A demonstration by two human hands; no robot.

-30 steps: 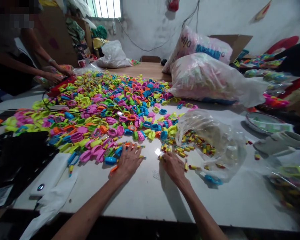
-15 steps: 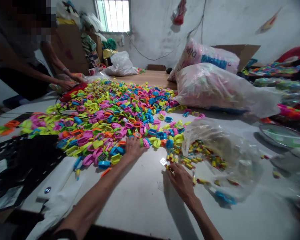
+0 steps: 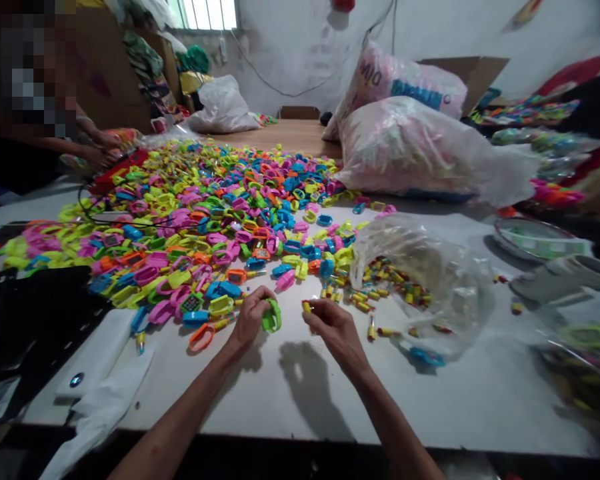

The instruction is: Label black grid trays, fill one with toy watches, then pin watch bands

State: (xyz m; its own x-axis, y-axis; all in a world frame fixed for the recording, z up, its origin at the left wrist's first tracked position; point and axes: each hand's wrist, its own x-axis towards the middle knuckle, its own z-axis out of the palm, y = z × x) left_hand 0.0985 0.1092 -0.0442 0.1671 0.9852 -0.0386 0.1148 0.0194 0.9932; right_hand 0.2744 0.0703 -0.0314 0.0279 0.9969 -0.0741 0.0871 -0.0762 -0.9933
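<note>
My left hand (image 3: 254, 316) is closed on a bright green plastic toy watch (image 3: 271, 316), holding it just above the white table. Facing it, my right hand (image 3: 334, 328) pinches a small yellow-and-red tube (image 3: 307, 307) between thumb and fingertips. A gap separates the two held things. Beyond my left hand spreads a big heap of toy watches (image 3: 220, 220) in pink, yellow, blue, green and orange. To the right of my right hand, loose tubes of the same kind (image 3: 363, 303) lie partly inside a clear plastic bag (image 3: 460, 293) that rests on its side.
Filled plastic sacks (image 3: 410, 153) stand at the back right. A round tray (image 3: 535, 237) and a grey roll (image 3: 570, 280) lie at the right. A black crate (image 3: 35, 313) and a white box (image 3: 93, 357) are at the left. Another person's hands (image 3: 100, 150) work by a red object (image 3: 115, 175).
My left hand has drawn back from the heap with a green toy watch in it. My right hand has shifted slightly left and up with its tube. The camera view has tilted down.
</note>
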